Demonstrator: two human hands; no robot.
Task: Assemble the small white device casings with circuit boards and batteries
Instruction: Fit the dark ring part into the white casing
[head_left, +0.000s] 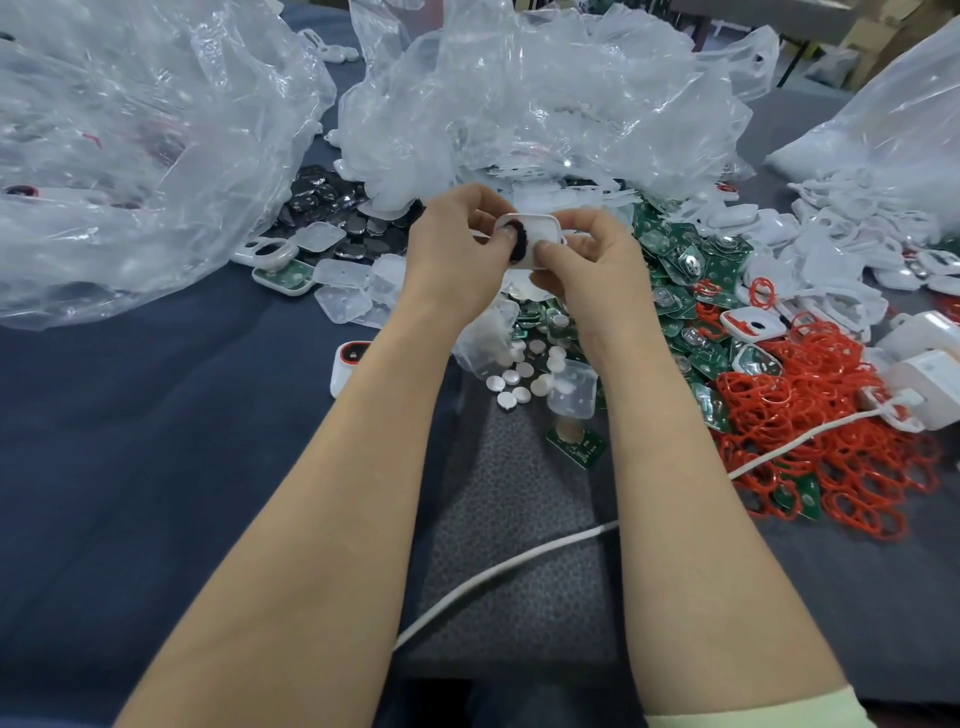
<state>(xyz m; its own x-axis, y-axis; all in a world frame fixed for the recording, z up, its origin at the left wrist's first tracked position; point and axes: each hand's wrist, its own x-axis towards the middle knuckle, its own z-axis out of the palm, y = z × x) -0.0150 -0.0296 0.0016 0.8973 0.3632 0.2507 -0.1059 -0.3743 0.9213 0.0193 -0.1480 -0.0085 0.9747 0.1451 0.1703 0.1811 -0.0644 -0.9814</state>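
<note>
casing: small white casing held above the table, mid-scene, between both hands
left hand: grips the casing's left side, thumb at a black round part in it
right hand: fingers curled, pinching the casing's right edge
boards: green circuit boards piled just right of the hands
rings: red rings heaped near right
discs: dark discs far left, beside a clear plastic bag

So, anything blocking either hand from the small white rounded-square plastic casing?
Nothing visible: the left hand and right hand both pinch the small white rounded-square plastic casing, a black round part in it by the left thumb.
</note>
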